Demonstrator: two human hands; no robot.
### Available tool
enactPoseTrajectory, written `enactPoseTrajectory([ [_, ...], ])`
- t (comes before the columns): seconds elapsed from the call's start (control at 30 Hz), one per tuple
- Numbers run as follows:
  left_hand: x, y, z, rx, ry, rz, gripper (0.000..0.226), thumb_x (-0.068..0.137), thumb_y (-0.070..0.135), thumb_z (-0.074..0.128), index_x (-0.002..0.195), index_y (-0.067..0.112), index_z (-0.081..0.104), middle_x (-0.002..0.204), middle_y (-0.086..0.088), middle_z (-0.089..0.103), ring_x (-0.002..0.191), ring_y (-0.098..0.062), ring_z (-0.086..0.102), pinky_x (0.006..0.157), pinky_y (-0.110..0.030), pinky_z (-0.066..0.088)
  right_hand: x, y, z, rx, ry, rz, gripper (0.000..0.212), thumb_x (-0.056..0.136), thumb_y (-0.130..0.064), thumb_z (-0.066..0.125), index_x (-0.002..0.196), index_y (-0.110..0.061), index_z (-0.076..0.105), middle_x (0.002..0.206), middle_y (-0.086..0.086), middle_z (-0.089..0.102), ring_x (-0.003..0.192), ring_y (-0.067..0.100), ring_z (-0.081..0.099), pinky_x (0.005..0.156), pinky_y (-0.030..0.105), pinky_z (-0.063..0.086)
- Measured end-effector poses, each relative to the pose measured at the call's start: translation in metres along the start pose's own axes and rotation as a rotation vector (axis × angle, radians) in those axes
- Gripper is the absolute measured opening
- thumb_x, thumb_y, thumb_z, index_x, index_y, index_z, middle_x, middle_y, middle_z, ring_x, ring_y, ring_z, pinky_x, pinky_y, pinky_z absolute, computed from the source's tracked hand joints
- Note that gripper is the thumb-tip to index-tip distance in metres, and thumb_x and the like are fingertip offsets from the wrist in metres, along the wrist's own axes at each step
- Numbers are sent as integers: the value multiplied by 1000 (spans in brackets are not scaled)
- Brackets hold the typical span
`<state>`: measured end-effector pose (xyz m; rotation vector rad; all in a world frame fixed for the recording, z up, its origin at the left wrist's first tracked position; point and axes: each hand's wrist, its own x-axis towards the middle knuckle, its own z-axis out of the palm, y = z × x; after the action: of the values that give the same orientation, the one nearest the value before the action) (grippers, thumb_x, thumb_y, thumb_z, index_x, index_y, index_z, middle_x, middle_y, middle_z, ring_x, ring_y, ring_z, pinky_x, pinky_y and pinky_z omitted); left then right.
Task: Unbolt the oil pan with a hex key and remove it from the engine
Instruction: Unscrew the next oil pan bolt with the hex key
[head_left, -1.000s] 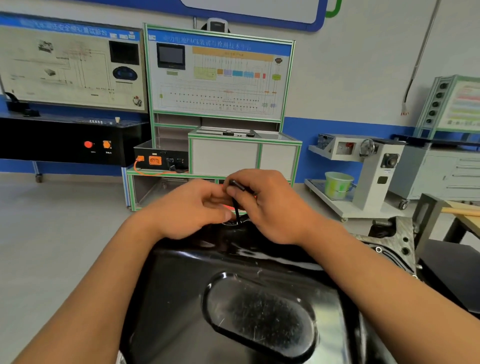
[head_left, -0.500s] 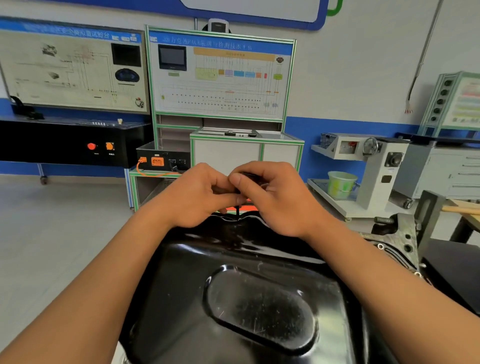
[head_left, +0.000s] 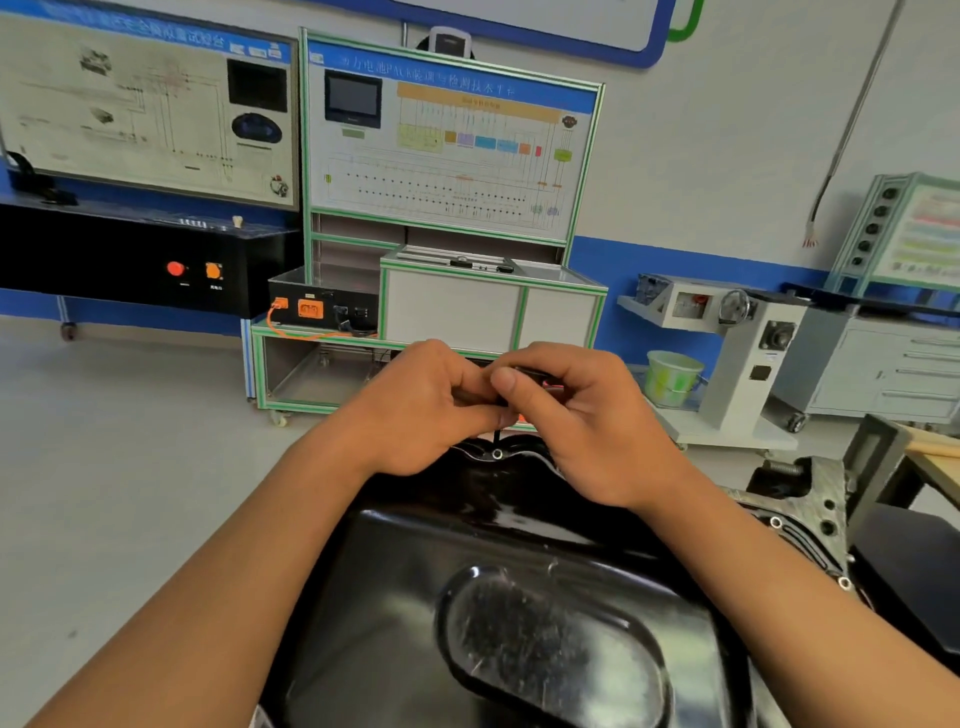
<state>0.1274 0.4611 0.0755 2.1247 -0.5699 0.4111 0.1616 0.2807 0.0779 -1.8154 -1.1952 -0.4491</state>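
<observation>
black oil pan lies on engine block, close in front. left hand and right hand meet over far flange, curled fingers pinching hex key; shaft upright, tip at flange bolt.

Hex key handle has swung rightward, now lying under right hand fingers; left hand has closed in against the right thumb.

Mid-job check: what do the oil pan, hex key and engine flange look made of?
The oil pan looks like pressed sheet metal under glossy black paint: sharp reflections, stamped oval recess, fine scratches. The hex key shows a thin dark shaft, probably blackened steel. The engine flange is dull, rough grey metal, likely cast; alloy unclear.
</observation>
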Motion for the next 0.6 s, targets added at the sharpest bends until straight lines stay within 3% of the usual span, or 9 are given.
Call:
enactPoseTrajectory([
  [0.1,1,-2,-1,-2,-17,-6,12,87,14,74,96,19,80,87,3,78,90,-19,74,90,-44,56,0,1,1,7,9,19,16,100,-15,59,99,-13,76,91,-3,75,86,13,70,77,29,56],
  [0.3,5,-4,1,-14,-71,15,21,87,16,75,90,37,76,86,16,77,86,0,72,83,-21,53,-1,2,0,102,-8,62,21,100,-14,57,99,-2,74,86,9,73,80,25,68,76,46,55],
  [0.33,4,-5,0,-8,-76,22,23,87,15,75,90,38,76,86,17,76,87,1,71,83,-18,53,-1,1,0,131,-15,72,21,101,-13,57,97,-2,74,83,7,73,76,23,67,71,43,55],
  [0.43,3,-6,0,7,-74,39,21,87,14,75,91,34,77,86,18,76,86,2,71,82,-12,51,-1,0,0,243,-54,142,26,102,-15,53,87,-4,73,65,-9,65,59,2,56,60,15,46],
  [0.53,2,-8,-1,6,-71,28,19,85,15,77,84,34,78,81,15,76,79,0,71,79,-14,52,6,0,1,340,-80,264,59,98,-35,50,83,21,60,53,6,47,49,8,41,54,14,38],
  [0.6,4,-10,-1,38,-59,7,19,82,19,79,72,34,77,70,9,74,64,-7,67,71,-22,54,11,-3,3,404,-107,360,72,93,-45,49,82,26,54,46,1,38,43,10,32,47,15,33],
])
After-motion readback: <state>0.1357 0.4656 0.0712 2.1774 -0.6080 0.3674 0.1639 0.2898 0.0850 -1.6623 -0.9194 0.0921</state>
